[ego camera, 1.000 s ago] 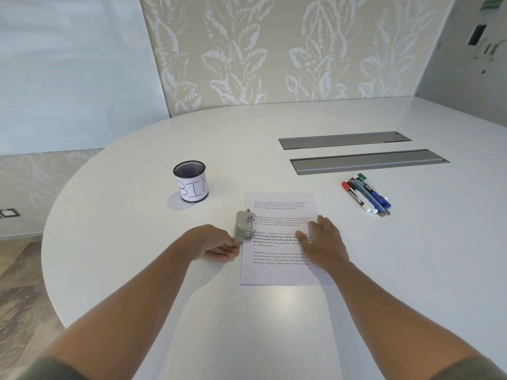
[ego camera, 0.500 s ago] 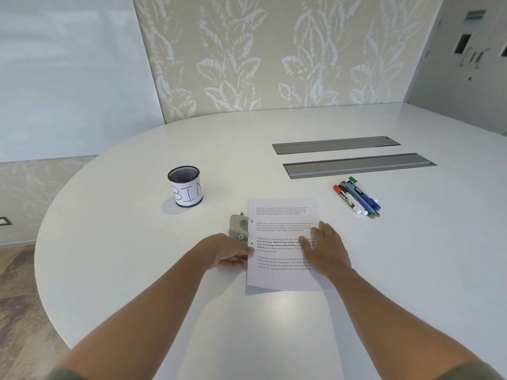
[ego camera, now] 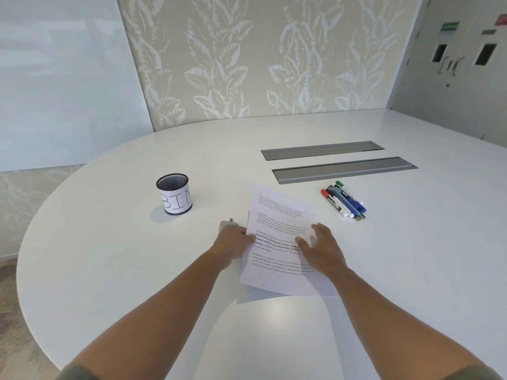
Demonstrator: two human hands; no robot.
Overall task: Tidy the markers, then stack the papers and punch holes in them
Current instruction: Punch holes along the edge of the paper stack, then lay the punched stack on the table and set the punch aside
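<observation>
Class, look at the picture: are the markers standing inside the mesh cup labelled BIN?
No: the markers lie side by side on the table, well to the right of the mesh cup.

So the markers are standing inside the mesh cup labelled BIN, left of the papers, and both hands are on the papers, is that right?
Not quite. The head view shows the markers lying on the table, right of the papers; the mesh cup labelled BIN holds none that show. The cup does stand left of the papers, and the left hand and right hand are on them.

Glossy smooth white table (ego camera: 109, 256), thin matt printed papers (ego camera: 277, 231), black wire-mesh metal cup (ego camera: 173, 193), brushed grey metal strips (ego camera: 343, 169)
</observation>
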